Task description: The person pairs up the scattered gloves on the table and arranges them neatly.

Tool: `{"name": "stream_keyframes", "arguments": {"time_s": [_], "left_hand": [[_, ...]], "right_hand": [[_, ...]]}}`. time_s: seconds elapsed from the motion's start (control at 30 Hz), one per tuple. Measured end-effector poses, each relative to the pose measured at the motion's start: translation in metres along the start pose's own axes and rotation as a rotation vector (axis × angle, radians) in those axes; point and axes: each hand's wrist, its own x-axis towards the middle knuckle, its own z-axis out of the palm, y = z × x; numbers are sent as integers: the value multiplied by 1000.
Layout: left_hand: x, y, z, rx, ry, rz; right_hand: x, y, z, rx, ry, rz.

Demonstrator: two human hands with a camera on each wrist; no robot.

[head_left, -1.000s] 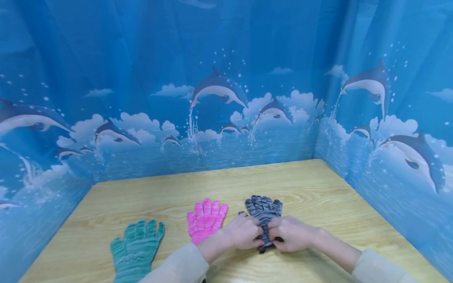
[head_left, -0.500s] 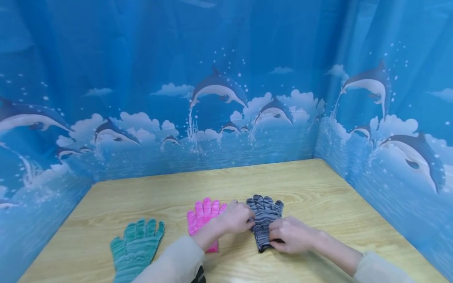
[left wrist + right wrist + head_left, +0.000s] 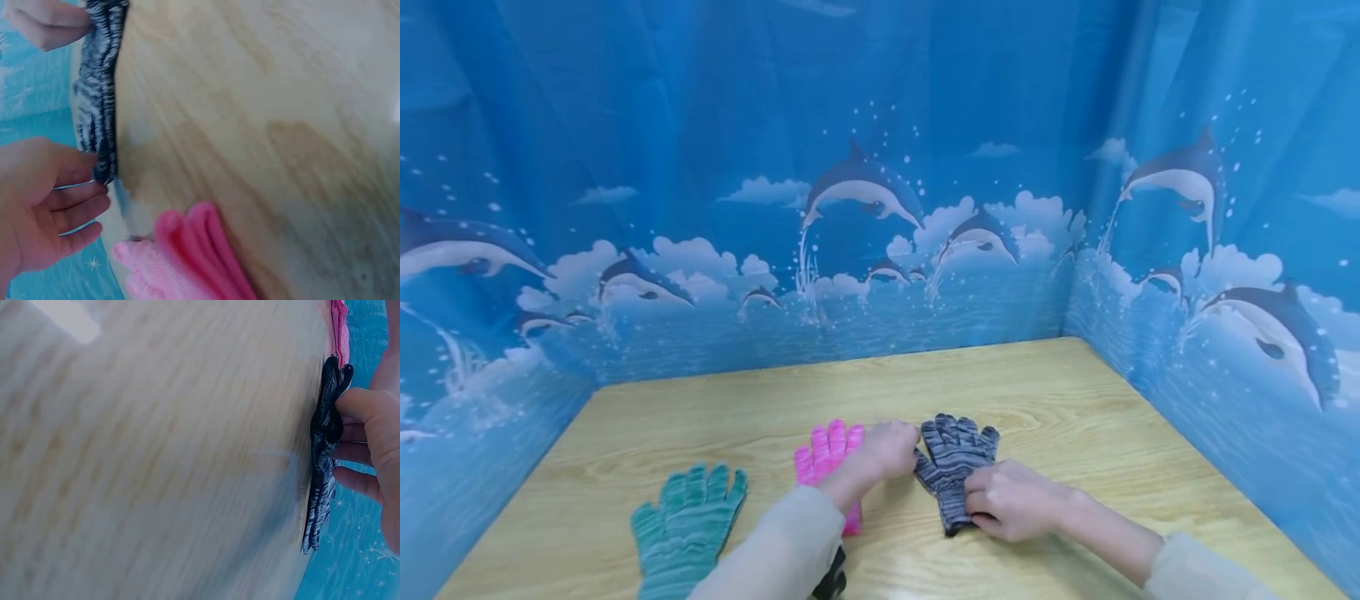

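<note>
A black-and-grey knitted glove (image 3: 958, 462) lies flat on the table, fingers pointing away from me. My left hand (image 3: 891, 448) is at its left side; in the left wrist view that hand (image 3: 50, 200) pinches the tip of the glove's thumb between thumb and forefinger, the other fingers loosely bent. At the cuff's right edge is my right hand (image 3: 1015, 500). Seen from the right wrist, its thumb and bent fingers (image 3: 356, 481) pinch the side of the dark glove (image 3: 322, 450). A pink glove (image 3: 823, 454) lies to the left, partly hidden by my left hand and forearm.
A green glove (image 3: 688, 529) lies at the left front, its lower part hidden by my left sleeve (image 3: 782, 542). The wooden table (image 3: 842, 383) ends at a blue dolphin-print curtain (image 3: 737, 208) at the back and both sides.
My left hand has left the dark glove's cuff and moved up and left to its thumb, which now sticks out sideways. The right hand has stayed at the cuff.
</note>
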Motion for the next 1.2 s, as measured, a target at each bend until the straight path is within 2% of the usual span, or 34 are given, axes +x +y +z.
{"name": "stream_keyframes", "arguments": {"time_s": [0.17, 0.4, 0.53, 0.6, 0.7, 0.8, 0.9, 1.07, 1.2], "left_hand": [[2, 4, 9, 92, 66, 8], [4, 5, 7, 89, 117, 64], [5, 6, 6, 224, 142, 126], [5, 6, 9, 297, 143, 154], [4, 6, 13, 356, 139, 175], [2, 7, 14, 370, 136, 163], [-2, 11, 8, 386, 128, 166], [-10, 22, -3, 372, 71, 224], [-14, 26, 0, 372, 36, 239]], "right_hand": [[1, -2, 1, -43, 4, -15], [1, -3, 1, -47, -7, -2], [1, -2, 1, -43, -7, -6], [2, -2, 1, -42, -13, -4], [2, -2, 1, -37, -29, 6], [3, -2, 1, -29, -39, 14], [3, -3, 1, -23, -24, 16], [3, -4, 1, -14, 7, 25], [4, -4, 2, -7, 4, 30]]}}
